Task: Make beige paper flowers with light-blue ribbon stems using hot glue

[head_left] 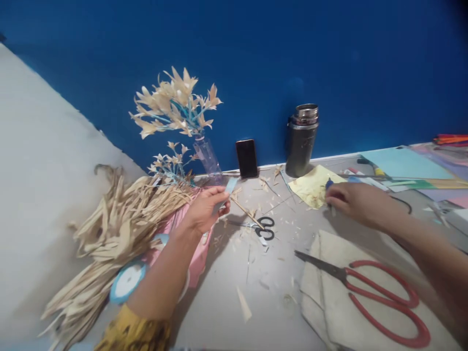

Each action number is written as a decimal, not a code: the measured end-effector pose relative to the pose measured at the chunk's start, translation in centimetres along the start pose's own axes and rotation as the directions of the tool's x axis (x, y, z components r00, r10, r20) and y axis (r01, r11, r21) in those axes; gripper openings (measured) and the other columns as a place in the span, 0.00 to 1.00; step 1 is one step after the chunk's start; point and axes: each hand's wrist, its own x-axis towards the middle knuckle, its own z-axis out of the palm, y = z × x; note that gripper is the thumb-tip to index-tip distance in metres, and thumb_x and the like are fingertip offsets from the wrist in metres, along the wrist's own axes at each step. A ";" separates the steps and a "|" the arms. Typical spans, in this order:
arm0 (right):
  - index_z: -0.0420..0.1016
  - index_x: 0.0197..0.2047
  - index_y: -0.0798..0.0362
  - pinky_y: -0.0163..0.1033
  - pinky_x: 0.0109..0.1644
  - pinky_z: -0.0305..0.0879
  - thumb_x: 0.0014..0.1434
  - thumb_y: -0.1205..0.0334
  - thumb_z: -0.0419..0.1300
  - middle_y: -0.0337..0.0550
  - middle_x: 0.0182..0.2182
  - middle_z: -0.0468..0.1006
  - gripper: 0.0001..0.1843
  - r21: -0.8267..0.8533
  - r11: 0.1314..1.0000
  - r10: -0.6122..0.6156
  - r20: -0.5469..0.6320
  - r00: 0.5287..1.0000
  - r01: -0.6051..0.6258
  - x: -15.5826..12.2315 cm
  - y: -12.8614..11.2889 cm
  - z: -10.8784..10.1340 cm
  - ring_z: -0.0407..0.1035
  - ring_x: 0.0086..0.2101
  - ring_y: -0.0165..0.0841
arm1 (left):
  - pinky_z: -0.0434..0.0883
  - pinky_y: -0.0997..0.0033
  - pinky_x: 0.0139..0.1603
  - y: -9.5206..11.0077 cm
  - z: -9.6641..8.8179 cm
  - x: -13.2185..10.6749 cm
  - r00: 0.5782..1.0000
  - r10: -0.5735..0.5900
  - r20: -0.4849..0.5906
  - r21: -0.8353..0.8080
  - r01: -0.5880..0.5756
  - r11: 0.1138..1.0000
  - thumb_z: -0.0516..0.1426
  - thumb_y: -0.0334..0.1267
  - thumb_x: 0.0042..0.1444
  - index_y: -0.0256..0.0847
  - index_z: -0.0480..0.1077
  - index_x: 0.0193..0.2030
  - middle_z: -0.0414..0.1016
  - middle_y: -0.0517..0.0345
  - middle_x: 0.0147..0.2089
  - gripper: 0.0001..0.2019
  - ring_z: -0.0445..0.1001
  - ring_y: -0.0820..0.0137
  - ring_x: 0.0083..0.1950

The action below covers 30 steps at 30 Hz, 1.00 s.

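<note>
My left hand (206, 209) is closed, pinching a pale blue strip (231, 185) that sticks up past its fingertips. A thin tan stick (248, 214) runs from near those fingers to a small pair of black-handled scissors (265, 228); whether the hand touches it I cannot tell. Over the edge of a yellow paper (310, 187), my right hand (349, 199) closes its fingers on a small blue-topped item (329, 183), mostly hidden by the fingers. Dried husk strips (120, 214) lie in a heap left of my left forearm.
Husk flowers (175, 100) stand in a clear bottle (207, 156) by the blue wall. Near it are a phone (247, 158) and an open dark flask (302, 141). Large red-handled scissors (383, 292) rest on a folded cloth (310, 273). A ribbon roll (127, 282) lies left; scraps litter the table.
</note>
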 end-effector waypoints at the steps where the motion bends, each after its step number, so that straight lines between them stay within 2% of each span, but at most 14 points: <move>1: 0.79 0.32 0.48 0.40 0.33 0.57 0.58 0.59 0.57 0.44 0.33 0.82 0.09 0.025 0.998 -0.056 0.081 0.995 0.054 -0.1 -1.8 -0.1 0.71 0.30 0.39 | 0.69 0.73 0.30 -0.5 -0.5 -0.6 1.000 -0.008 -0.018 -0.021 0.007 1.000 0.69 0.37 0.39 0.38 0.71 0.31 0.67 0.64 0.26 0.14 0.68 0.76 0.27; 3: 0.78 0.29 0.48 0.38 0.30 0.56 0.58 0.59 0.56 0.42 0.30 0.82 0.10 0.067 0.991 -0.127 0.188 0.974 0.116 -0.2 -5.0 -0.2 0.71 0.28 0.37 | 0.69 0.74 0.29 -1.3 -1.1 -1.4 0.999 -0.022 -0.049 -0.064 0.018 0.998 0.69 0.37 0.39 0.38 0.70 0.31 0.68 0.64 0.26 0.14 0.69 0.76 0.27; 6: 0.77 0.28 0.49 0.38 0.29 0.55 0.58 0.59 0.56 0.43 0.30 0.82 0.12 0.078 0.989 -0.140 0.203 0.969 0.126 -0.3 -8.4 0.5 0.71 0.29 0.37 | 0.68 0.75 0.28 -2.1 -1.3 -1.9 0.995 -0.005 -0.101 -0.094 -0.005 0.996 0.68 0.36 0.39 0.39 0.69 0.32 0.68 0.64 0.27 0.14 0.69 0.75 0.28; 10: 0.80 0.31 0.47 0.37 0.31 0.58 0.58 0.60 0.56 0.41 0.33 0.83 0.11 0.107 0.990 -0.122 0.343 0.932 0.090 -1.7 -13.0 3.2 0.74 0.32 0.37 | 0.67 0.75 0.28 -3.0 -1.1 -2.1 0.993 0.004 -0.114 -0.081 -0.013 0.997 0.66 0.36 0.40 0.39 0.68 0.31 0.67 0.66 0.25 0.12 0.68 0.76 0.26; 13: 0.81 0.32 0.49 0.39 0.33 0.58 0.63 0.50 0.54 0.50 0.33 0.84 0.18 -0.052 0.986 -0.124 0.383 0.915 0.156 -2.8 -16.9 5.5 0.76 0.34 0.43 | 0.67 0.76 0.28 -3.8 -0.7 -2.2 0.995 -0.028 -0.096 -0.058 0.022 0.998 0.65 0.36 0.40 0.39 0.69 0.31 0.68 0.65 0.25 0.12 0.67 0.77 0.25; 16: 0.81 0.35 0.52 0.41 0.36 0.61 0.63 0.44 0.53 0.57 0.34 0.83 0.23 -0.121 0.975 -0.132 0.367 0.921 0.188 -2.7 -19.2 7.3 0.77 0.36 0.47 | 0.66 0.76 0.29 -4.5 -0.3 -2.3 0.991 -0.058 -0.122 -0.078 0.049 0.996 0.64 0.36 0.40 0.39 0.68 0.31 0.68 0.65 0.24 0.11 0.68 0.77 0.25; 18: 0.82 0.36 0.54 0.42 0.37 0.62 0.63 0.47 0.54 0.59 0.34 0.83 0.21 -0.131 0.972 -0.142 0.344 0.928 0.197 -2.1 -19.6 8.2 0.77 0.37 0.48 | 0.66 0.76 0.28 -4.9 -0.1 -2.4 0.989 -0.065 -0.135 -0.113 0.049 0.992 0.64 0.36 0.40 0.39 0.67 0.31 0.68 0.65 0.24 0.11 0.69 0.77 0.25; 20: 0.81 0.35 0.55 0.42 0.36 0.62 0.61 0.54 0.55 0.59 0.34 0.83 0.16 -0.129 0.975 -0.132 0.326 0.936 0.182 -1.4 -19.4 9.0 0.78 0.37 0.48 | 0.66 0.77 0.28 -5.3 -0.1 -2.4 0.988 -0.068 -0.138 -0.132 0.050 0.990 0.64 0.35 0.41 0.39 0.67 0.31 0.68 0.65 0.25 0.10 0.68 0.77 0.26; 22: 0.80 0.33 0.54 0.41 0.34 0.60 0.59 0.60 0.55 0.58 0.34 0.84 0.13 -0.117 0.983 -0.096 0.310 0.946 0.138 -1.0 -18.9 9.6 0.78 0.36 0.46 | 0.66 0.77 0.27 -5.6 0.0 -2.4 0.988 -0.068 -0.142 -0.130 0.049 0.990 0.63 0.35 0.42 0.39 0.68 0.30 0.68 0.64 0.25 0.09 0.67 0.78 0.26; 25: 0.77 0.30 0.53 0.39 0.31 0.56 0.56 0.63 0.54 0.54 0.32 0.83 0.11 -0.065 0.997 -0.019 0.277 0.961 0.039 -0.5 -18.0 9.7 0.76 0.33 0.43 | 0.65 0.77 0.26 -5.8 0.1 -2.5 0.983 -0.093 -0.159 -0.155 0.068 0.986 0.63 0.34 0.41 0.39 0.68 0.29 0.67 0.65 0.23 0.09 0.66 0.78 0.24; 28: 0.73 0.26 0.52 0.36 0.29 0.55 0.55 0.63 0.54 0.47 0.27 0.81 0.09 0.163 0.983 0.058 0.189 0.980 -0.089 -0.1 -16.9 8.6 0.73 0.29 0.37 | 0.65 0.77 0.25 -5.9 0.4 -2.6 0.981 -0.121 -0.153 -0.217 0.086 0.972 0.63 0.34 0.40 0.38 0.69 0.30 0.67 0.65 0.22 0.09 0.65 0.78 0.22; 30: 0.70 0.26 0.51 0.35 0.28 0.57 0.55 0.60 0.55 0.43 0.23 0.79 0.09 0.401 0.904 0.128 0.084 0.988 -0.151 0.1 -16.3 7.6 0.71 0.25 0.34 | 0.64 0.77 0.25 -6.0 0.5 -2.7 0.983 -0.125 -0.133 -0.248 0.089 0.965 0.63 0.34 0.40 0.37 0.71 0.31 0.68 0.64 0.22 0.10 0.64 0.78 0.22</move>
